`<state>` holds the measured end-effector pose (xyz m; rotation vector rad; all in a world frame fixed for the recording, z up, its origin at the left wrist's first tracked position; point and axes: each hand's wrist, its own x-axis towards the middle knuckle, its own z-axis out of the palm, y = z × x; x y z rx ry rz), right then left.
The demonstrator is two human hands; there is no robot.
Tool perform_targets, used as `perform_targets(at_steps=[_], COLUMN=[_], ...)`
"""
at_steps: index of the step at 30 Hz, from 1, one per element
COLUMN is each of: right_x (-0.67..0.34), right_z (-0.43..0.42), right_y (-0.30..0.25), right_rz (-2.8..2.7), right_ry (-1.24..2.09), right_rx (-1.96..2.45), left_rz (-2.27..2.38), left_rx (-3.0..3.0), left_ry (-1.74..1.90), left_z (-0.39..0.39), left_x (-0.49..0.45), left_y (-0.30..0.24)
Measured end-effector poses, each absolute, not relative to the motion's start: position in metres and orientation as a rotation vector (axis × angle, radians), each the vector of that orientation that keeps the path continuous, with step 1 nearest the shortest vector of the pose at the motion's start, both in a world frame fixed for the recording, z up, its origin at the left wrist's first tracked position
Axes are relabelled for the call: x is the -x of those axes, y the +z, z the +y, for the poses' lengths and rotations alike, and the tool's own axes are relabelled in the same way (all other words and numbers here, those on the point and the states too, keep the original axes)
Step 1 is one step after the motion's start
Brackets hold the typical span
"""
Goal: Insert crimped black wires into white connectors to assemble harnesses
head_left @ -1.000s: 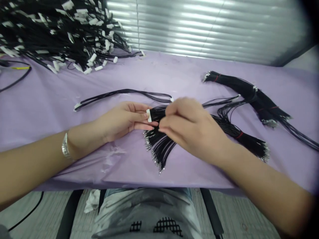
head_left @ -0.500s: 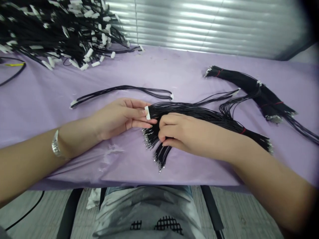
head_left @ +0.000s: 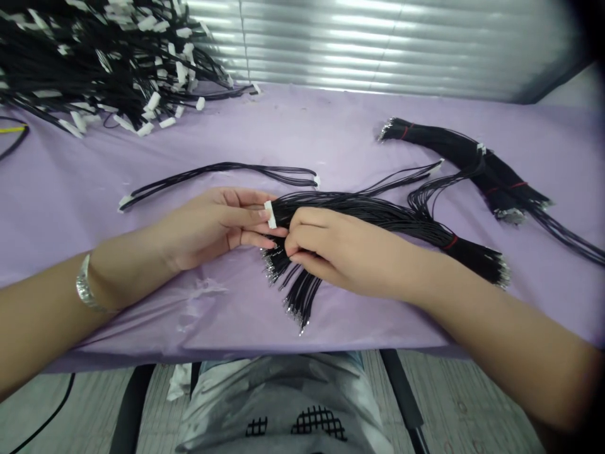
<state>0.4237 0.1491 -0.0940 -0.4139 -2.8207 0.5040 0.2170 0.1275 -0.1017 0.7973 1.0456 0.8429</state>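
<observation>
Pinching a small white plastic connector (head_left: 270, 214), the left hand (head_left: 212, 227) lies palm-up-ish on the bench (head_left: 331, 132), thumb on top, fingers (head_left: 255, 238) closed under it; the connector sits mid-scene, just left of the right hand (head_left: 340, 249). The right hand rests knuckles-up w/ fingers curled shut on the black wires (head_left: 378, 217), touching the connector's right side. The wires are thin, glossy and round, fanned out near the hands, w/ bare metal-tipped ends (head_left: 293, 290) spilling toward the near edge. A red tie (head_left: 451, 241) cinches the bundle farther right. The forearms come in from both near corners, and there's a silver bracelet (head_left: 84, 287) on the left wrist.

The bench cover is smooth purple sheet, wrinkled near the edge. A single harness (head_left: 222, 171) lies just far of the left hand, long and slack, w/ a white plug at each end. At far left is a big tangled heap (head_left: 94, 57) of black leads w/ white plugs. At far right is a second tied bundle (head_left: 472, 164), also w/ red ties. A ribbed metal shutter (head_left: 401, 50) stands behind the bench.
</observation>
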Motion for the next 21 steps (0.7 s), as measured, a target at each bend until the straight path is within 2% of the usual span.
perform_targets(at_steps=[7,14,21], right_x=[-0.4246,-0.4244,-0.4269], right_z=[0.1488,0.1514,0.1564], right_y=[-0.0933,-0.0894,-0.0862], right_rz=[-2.624,-2.255,-2.255], right_ry=[0.569,1.095,1.040], right_rx=[0.467,0.868,1.020], left_rz=[1.027,1.048,0.954], left_rx=[-0.870,-1.006,-1.034], left_ry=[0.859,0.818,0.799], left_z=[0.1263,0.1232,0.1227], left_x=[-0.2176,-0.2213,-0.2207], left_y=[-0.1052,-0.1040,-0.1055])
